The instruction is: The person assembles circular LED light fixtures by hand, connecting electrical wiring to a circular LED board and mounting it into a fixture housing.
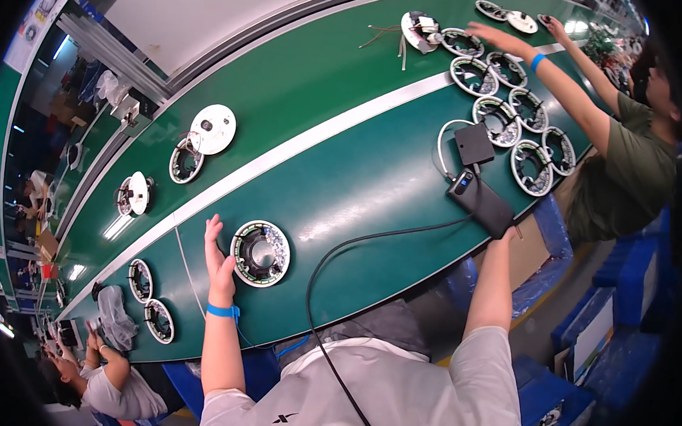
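Observation:
My left hand (218, 262) is upright at the left side of a round white-rimmed housing (239, 273) with circuit parts around its inside. Its fingers are stretched out and hold nothing; a blue band circles the wrist. At the table's near edge on the right, my right hand (505, 234) grips the near end of a black power bank (482, 206), which covers most of its fingers. A black cable runs from the power bank across the table to my chest. A white cable links it to a small square black box (474, 144).
Several similar ring housings (532, 168) lie at right, beside a co-worker (625, 149) reaching over them. Across the white strip (321, 134) are white discs (213, 129) with ring housings. At left are two more rings (159, 321), a plastic bag (116, 317) and another person (120, 382).

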Tool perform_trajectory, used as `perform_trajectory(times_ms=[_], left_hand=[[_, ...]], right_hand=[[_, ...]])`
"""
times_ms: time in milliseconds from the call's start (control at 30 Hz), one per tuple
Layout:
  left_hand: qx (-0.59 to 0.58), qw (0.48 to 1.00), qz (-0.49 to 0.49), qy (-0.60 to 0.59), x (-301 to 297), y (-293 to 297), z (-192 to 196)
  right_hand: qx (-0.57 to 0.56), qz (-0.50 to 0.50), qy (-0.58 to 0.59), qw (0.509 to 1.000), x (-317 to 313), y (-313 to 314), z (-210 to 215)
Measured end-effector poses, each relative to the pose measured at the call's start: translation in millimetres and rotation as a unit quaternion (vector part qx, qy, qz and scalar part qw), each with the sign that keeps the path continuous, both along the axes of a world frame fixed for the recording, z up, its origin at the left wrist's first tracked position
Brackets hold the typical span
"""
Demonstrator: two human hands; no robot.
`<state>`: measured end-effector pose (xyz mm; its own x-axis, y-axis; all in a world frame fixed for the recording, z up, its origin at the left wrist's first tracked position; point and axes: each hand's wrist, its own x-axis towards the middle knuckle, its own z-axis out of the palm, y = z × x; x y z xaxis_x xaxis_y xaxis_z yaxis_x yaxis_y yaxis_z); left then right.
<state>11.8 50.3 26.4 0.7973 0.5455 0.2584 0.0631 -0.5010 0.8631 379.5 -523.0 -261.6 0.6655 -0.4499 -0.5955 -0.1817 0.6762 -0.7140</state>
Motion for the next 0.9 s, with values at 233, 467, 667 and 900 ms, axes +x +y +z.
perform_trajectory(times_ms=[233, 467, 667, 900], left_hand=[[0.035, 0.991, -0.114, 0.055, 20.8, 33.9, -1.4], [0.054, 0.983, -0.164, 0.06, 38.8, 44.0, -15.6], [0.054, 0.982, -0.174, 0.046, 39.3, 42.3, -24.5], [0.103, 0.977, -0.174, 0.065, 34.9, 44.8, -25.9]], right_hand=[[-0.043, 0.034, 0.021, 0.998, -89.7, 14.2, 83.8], [0.031, -0.03, -0.117, 0.992, -150.7, 11.1, 149.8], [0.142, -0.028, -0.182, 0.973, -146.0, 16.7, 181.8], [-0.096, 0.111, -0.227, 0.963, -157.0, 82.7, 270.8]])
